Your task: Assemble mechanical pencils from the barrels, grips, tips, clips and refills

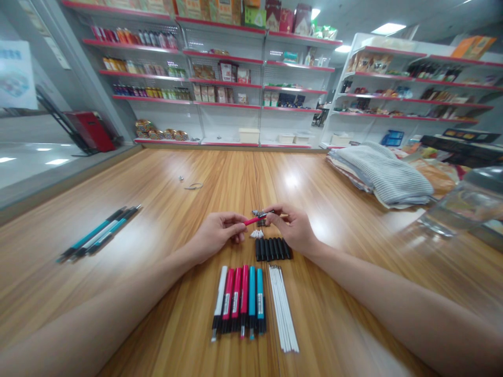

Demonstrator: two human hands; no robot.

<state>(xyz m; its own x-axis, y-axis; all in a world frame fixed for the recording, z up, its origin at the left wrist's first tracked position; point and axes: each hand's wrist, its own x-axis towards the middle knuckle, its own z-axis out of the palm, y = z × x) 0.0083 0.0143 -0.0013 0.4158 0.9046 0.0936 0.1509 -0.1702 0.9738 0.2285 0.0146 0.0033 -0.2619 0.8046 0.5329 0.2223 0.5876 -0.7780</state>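
Between my two hands lies a pink pen (254,220), tilted up to the right. My left hand (220,233) pinches its pink end. The fingertips of my right hand (293,226) are closed on its dark end. Just below the pen are small white parts (257,233) and a row of several black tubes (274,249). Small dark and metal parts (257,213) lie partly hidden behind the pen and fingers. Nearer me rest white, pink and blue pen barrels (239,293) with black ends, beside a bundle of thin white refills (282,309).
Several blue, white and black pens (100,234) lie at the left of the wooden table (157,293). A thin ring (194,186) lies farther back. Folded striped cloth (385,170) and a clear container (458,201) stand at the right. Stocked shelves (223,81) line the back.
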